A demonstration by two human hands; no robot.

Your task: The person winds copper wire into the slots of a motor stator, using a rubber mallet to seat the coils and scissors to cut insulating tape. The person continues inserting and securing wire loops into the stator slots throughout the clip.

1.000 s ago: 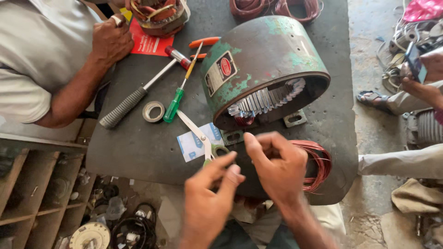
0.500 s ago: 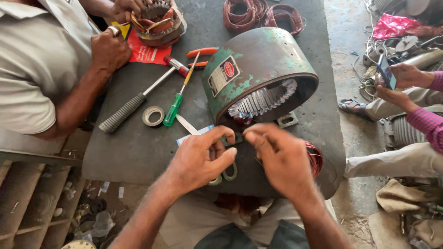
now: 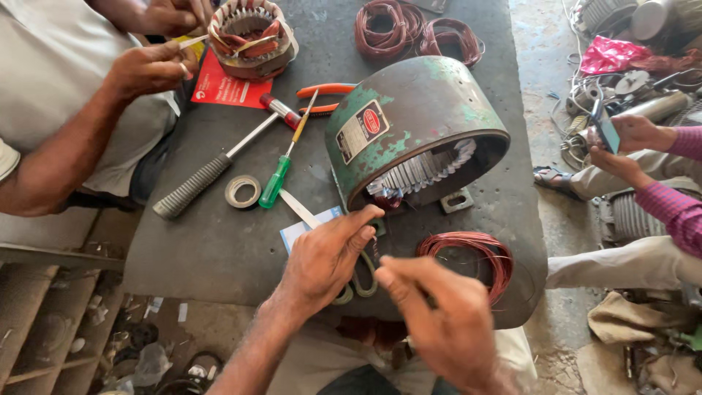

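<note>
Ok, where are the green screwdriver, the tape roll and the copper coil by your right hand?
green screwdriver (image 3: 274, 184), head view, on its handle.
tape roll (image 3: 231, 192), head view, on its left rim.
copper coil (image 3: 500, 257), head view, on its right loop.

Dark grey desk (image 3: 219, 249) fills centre of frame. On it: green motor housing (image 3: 409, 124) at centre-right, copper wire coil (image 3: 472, 252) lower right, more coils (image 3: 409, 29) at top, small stator (image 3: 252, 36) on red card (image 3: 219, 89) upper left, hammer (image 3: 219, 164), green screwdriver (image 3: 281, 175), orange pliers (image 3: 322, 95), tape roll (image 3: 243, 192) centre-left.
</note>
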